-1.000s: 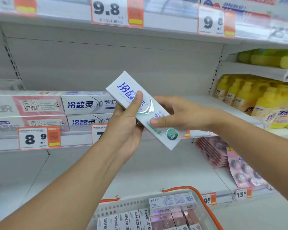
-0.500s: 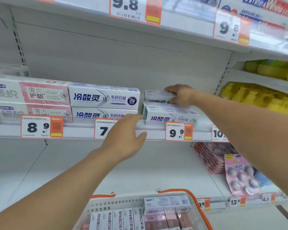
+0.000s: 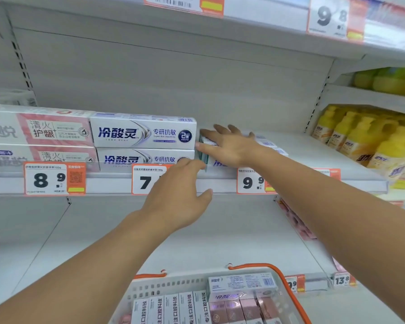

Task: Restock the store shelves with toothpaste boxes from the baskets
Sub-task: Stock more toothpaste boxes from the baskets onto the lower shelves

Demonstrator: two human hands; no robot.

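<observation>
1. Your right hand (image 3: 229,148) lies flat, fingers (image 3: 208,134) spread wide, on top of the small stack of toothpaste boxes (image 3: 206,157) at the front edge of the middle shelf (image 3: 220,184), just right of the blue-print boxes (image 3: 143,133). It presses and grips nothing.
2. Your left hand (image 3: 178,197) reaches to the stack's near left corner, fingers relaxed and holding nothing; whether the tips touch the box I cannot tell, as the hand hides them.
3. Risk: the stack sits close to the shelf's front lip. Push sideways with the left hand while the right bears down unevenly and the top box may slide, skew against its neighbours, or tip over the edge toward the basket (image 3: 288,288) below.
4. Risk: a hard shove left could jam the end flap into the blue-print boxes and crush a corner.
5. Room: the shelf is bare behind the stack and to its right, as far as the divider before the yellow bottles (image 3: 360,146), so ease boxes backward or rightward.
6. More toothpaste boxes wait in the basket.
</observation>
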